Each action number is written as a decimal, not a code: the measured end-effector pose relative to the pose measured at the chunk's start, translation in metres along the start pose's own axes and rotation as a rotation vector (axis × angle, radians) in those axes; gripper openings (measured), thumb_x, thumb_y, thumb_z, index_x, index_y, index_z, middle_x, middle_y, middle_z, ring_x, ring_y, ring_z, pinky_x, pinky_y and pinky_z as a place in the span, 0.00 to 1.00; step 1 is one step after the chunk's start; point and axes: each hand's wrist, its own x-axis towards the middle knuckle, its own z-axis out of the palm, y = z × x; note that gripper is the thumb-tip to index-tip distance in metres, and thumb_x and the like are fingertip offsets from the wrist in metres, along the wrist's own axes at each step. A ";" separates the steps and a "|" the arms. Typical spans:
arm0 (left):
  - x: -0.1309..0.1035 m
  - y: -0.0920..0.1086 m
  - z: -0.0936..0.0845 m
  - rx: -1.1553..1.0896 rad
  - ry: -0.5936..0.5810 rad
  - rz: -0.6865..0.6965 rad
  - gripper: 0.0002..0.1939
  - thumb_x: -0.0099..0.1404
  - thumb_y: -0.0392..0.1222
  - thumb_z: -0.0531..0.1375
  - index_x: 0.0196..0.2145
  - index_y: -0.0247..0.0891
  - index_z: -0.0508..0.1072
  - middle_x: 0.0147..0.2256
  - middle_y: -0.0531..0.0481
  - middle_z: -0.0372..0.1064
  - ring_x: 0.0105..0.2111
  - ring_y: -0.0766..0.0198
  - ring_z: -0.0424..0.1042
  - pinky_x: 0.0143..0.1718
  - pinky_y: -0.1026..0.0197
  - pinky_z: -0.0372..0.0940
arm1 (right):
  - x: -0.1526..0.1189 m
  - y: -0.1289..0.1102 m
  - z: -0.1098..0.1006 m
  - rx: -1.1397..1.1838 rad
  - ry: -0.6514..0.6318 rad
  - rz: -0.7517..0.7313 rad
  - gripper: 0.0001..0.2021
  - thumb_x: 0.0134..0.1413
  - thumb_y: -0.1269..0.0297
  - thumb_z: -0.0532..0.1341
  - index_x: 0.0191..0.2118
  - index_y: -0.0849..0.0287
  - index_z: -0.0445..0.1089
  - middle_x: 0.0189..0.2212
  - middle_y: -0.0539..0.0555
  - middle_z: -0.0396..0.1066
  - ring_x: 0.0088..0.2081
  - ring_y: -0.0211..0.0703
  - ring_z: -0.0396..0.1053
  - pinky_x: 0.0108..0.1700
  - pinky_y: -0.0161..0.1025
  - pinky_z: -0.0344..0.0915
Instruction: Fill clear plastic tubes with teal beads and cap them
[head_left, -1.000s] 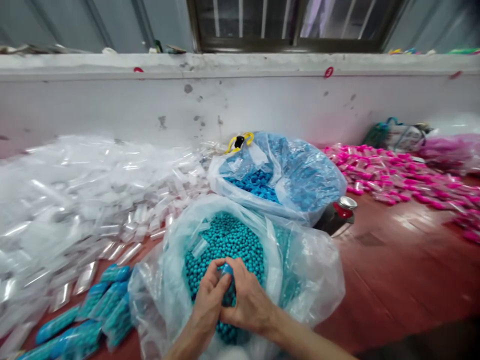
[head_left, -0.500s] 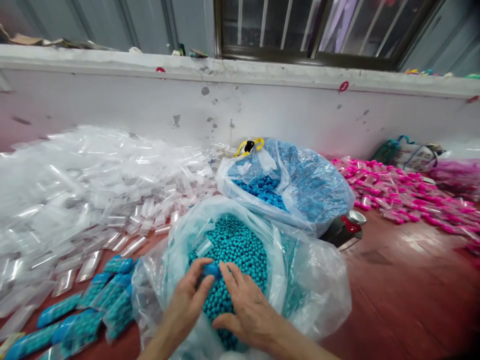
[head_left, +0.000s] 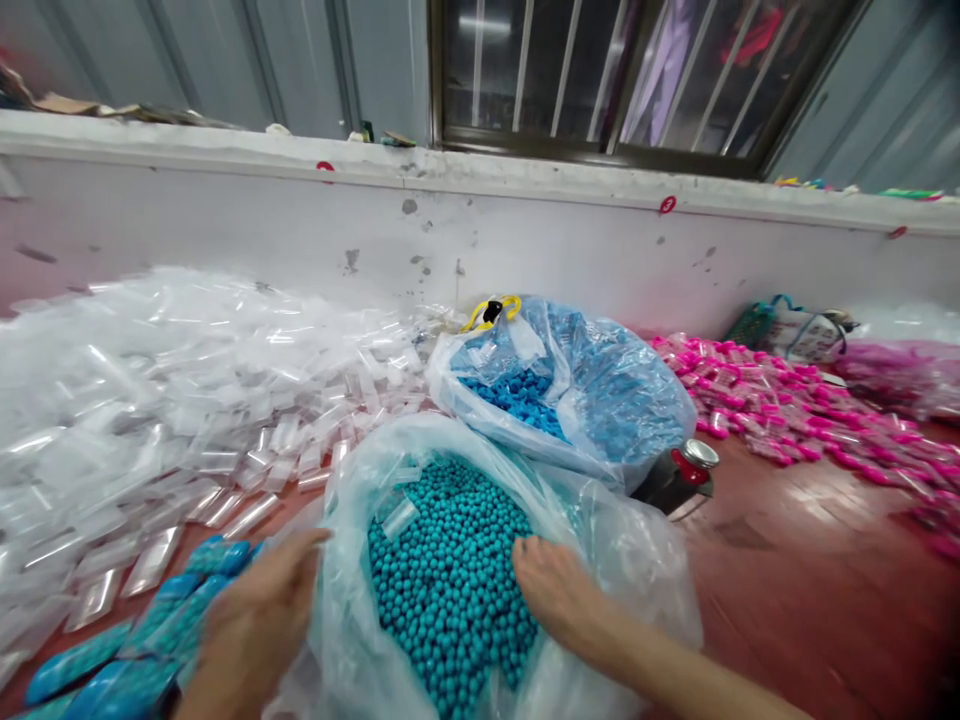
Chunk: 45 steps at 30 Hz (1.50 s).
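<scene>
I take the bag of beads (head_left: 424, 430) as the centre of the dial; the heap of clear sleeves (head_left: 172, 390) spreads at 10 o'clock and is, in my judgement, the bulk of what is left, since those I can make out appear unfilled; the beads, too, remain in quantity in their bag. The done portion is the small group of filled tubes (head_left: 86, 655) at 8 to 9 o'clock, teal inside and blue at the ends; I cannot count them, as my left hand (head_left: 251, 610) covers part of the group; I judge the work to be at an early stage.

Containers, in descending size: the bead bag is open, its mouth folded outward, and holds the teal beads (head_left: 457, 580); a blue bag (head_left: 630, 385) at 1 o'clock, also open, holds small blue pieces (head_left: 517, 400); a dark bottle (head_left: 667, 485) stands at 2 to 3 o'clock, contents not discernible.

Hands: my left hand sits at 9 o'clock, just beside the bag's rim; it is blurred, and I cannot tell whether it grips anything; my right hand (head_left: 551, 580) is at 3 o'clock, fingers curled together at the edge of the beads; I cannot tell what, if anything, they pinch.

Smallest: one loose sleeve (head_left: 400, 520) lies on the beads at 10 o'clock.
</scene>
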 end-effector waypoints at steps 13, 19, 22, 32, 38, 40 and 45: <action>0.067 0.136 0.148 0.048 -0.657 0.445 0.19 0.58 0.37 0.48 0.49 0.39 0.61 0.49 0.43 0.60 0.49 0.54 0.59 0.47 0.52 0.58 | 0.080 0.037 -0.004 -0.246 0.093 0.156 0.17 0.51 0.79 0.47 0.47 0.71 0.62 0.43 0.72 0.65 0.45 0.52 0.65 0.44 0.47 0.63; 0.066 0.137 0.169 0.070 -0.633 0.378 0.21 0.58 0.45 0.51 0.49 0.40 0.63 0.54 0.39 0.55 0.54 0.41 0.51 0.47 0.38 0.52 | 0.061 0.055 0.008 -0.216 0.038 0.125 0.17 0.48 0.80 0.49 0.44 0.70 0.66 0.40 0.69 0.69 0.43 0.52 0.67 0.47 0.46 0.61; 0.069 0.122 0.170 0.103 -0.596 0.259 0.20 0.59 0.43 0.50 0.48 0.33 0.64 0.51 0.32 0.58 0.51 0.39 0.56 0.47 0.37 0.50 | 0.068 0.063 0.010 -0.182 0.030 0.220 0.19 0.47 0.81 0.49 0.45 0.69 0.66 0.39 0.69 0.70 0.44 0.53 0.68 0.47 0.48 0.61; 0.127 0.093 0.152 0.005 -0.618 0.005 0.30 0.58 0.43 0.49 0.57 0.28 0.52 0.52 0.33 0.59 0.50 0.50 0.62 0.48 0.54 0.57 | 0.108 0.026 0.012 0.113 -0.033 0.261 0.26 0.42 0.77 0.53 0.53 0.68 0.58 0.47 0.69 0.64 0.48 0.55 0.63 0.44 0.44 0.61; 0.117 0.109 0.145 -0.142 -0.712 0.128 0.22 0.55 0.36 0.50 0.48 0.33 0.66 0.48 0.41 0.66 0.49 0.55 0.64 0.48 0.58 0.57 | 0.083 0.017 -0.014 0.286 -0.215 -0.050 0.23 0.42 0.75 0.53 0.48 0.59 0.65 0.41 0.58 0.69 0.39 0.43 0.68 0.37 0.33 0.63; 0.108 0.121 0.136 -0.193 -0.721 0.182 0.18 0.55 0.35 0.50 0.42 0.35 0.71 0.43 0.43 0.71 0.45 0.55 0.68 0.46 0.57 0.59 | 0.071 0.022 -0.030 0.284 -0.269 -0.103 0.18 0.41 0.76 0.53 0.41 0.60 0.69 0.35 0.56 0.71 0.36 0.43 0.69 0.34 0.34 0.63; 0.132 0.158 0.111 -0.506 -0.536 0.210 0.18 0.58 0.38 0.46 0.39 0.38 0.72 0.34 0.50 0.74 0.36 0.63 0.70 0.40 0.63 0.62 | 0.082 0.063 -0.080 0.655 -0.140 -0.047 0.13 0.47 0.74 0.49 0.31 0.59 0.70 0.26 0.49 0.71 0.27 0.35 0.68 0.27 0.29 0.61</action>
